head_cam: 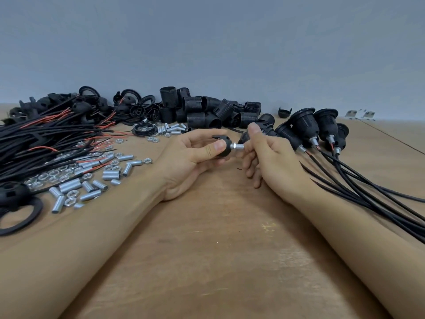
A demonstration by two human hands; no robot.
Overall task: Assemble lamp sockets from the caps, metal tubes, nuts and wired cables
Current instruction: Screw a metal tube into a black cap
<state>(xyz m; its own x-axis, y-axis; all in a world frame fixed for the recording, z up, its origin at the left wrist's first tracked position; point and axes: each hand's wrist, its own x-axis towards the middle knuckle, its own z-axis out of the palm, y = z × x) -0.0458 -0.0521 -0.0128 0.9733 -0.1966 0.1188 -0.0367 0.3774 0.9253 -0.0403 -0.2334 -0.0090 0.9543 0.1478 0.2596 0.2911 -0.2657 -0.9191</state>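
My left hand (193,155) grips a black cap (221,146) above the middle of the wooden table (211,249), thumb over its dome. A short metal tube (239,146) with a nut at its base sticks out of the cap toward the right. My right hand (264,157) pinches the free end of that tube between thumb and fingers. Loose metal tubes (69,186) and nuts (54,173) lie scattered at the left. Black cables with red wire ends (46,139) lie in a heap at the far left.
Black threaded socket bodies (207,109) and rings (131,95) pile along the back wall. Several finished sockets with cables (322,130) lie at the right, their cables trailing toward the right edge. A black ring (20,217) lies at the near left. Small metal brackets (361,115) sit far right.
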